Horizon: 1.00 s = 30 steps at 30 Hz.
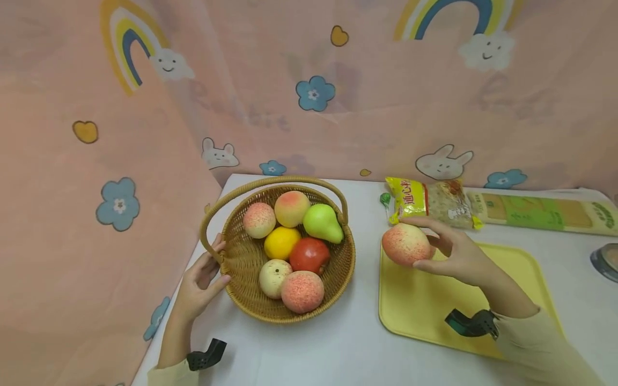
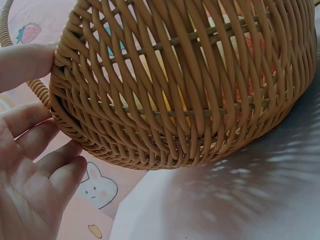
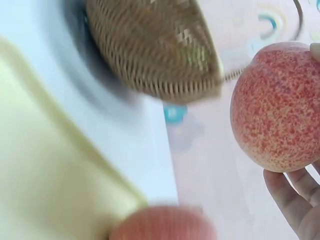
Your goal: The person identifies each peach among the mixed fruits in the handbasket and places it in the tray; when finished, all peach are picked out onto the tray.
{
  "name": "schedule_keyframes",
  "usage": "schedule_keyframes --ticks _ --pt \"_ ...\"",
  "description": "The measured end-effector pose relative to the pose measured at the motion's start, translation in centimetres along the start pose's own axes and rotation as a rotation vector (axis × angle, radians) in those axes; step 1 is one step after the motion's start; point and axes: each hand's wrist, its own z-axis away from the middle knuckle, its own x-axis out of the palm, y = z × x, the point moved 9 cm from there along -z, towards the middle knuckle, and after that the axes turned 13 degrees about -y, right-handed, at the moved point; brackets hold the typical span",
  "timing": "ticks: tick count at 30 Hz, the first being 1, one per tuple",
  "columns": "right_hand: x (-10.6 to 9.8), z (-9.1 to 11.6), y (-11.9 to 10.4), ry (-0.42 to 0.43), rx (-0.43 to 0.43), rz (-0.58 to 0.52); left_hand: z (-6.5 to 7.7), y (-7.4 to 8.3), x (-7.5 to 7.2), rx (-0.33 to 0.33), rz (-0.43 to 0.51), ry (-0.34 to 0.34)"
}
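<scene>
A peach (image 1: 405, 244) is gripped between the thumb and fingers of my right hand (image 1: 456, 252), held over the yellow tray (image 1: 425, 316). The right wrist view shows the speckled peach (image 3: 277, 107) up close. A second reddish round fruit (image 3: 162, 225) appears blurred at that view's bottom edge. On the left, my left hand (image 1: 200, 287) holds the wicker basket (image 1: 241, 268) by its rim near the handle's base; the left wrist view shows thumb and fingers against the rim (image 2: 62, 85). Several fruits lie inside, including a green pear (image 1: 322, 222), a lemon (image 1: 281, 243) and a red fruit (image 1: 309, 255).
Behind the tray lie a yellow-ended food packet (image 1: 434, 201), a green lollipop (image 1: 384, 199) and a long flat green-and-tan package (image 1: 545, 212). A dark round object (image 1: 605, 261) sits at the far right. Patterned pink cloth (image 1: 270, 107) hangs behind the white table (image 1: 347, 343).
</scene>
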Motion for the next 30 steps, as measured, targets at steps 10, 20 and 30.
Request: schedule_keyframes --ticks 10,20,30 --pt "-3.9 5.7 3.3 0.234 0.131 0.069 0.2 -0.1 0.0 -0.025 0.017 0.006" --pt "-5.4 9.6 8.1 0.323 0.327 0.043 0.1 -0.1 0.0 -0.061 0.005 0.012" --pt "-5.7 11.6 11.3 0.332 0.421 0.005 0.1 0.0 0.1 -0.020 0.025 0.005"
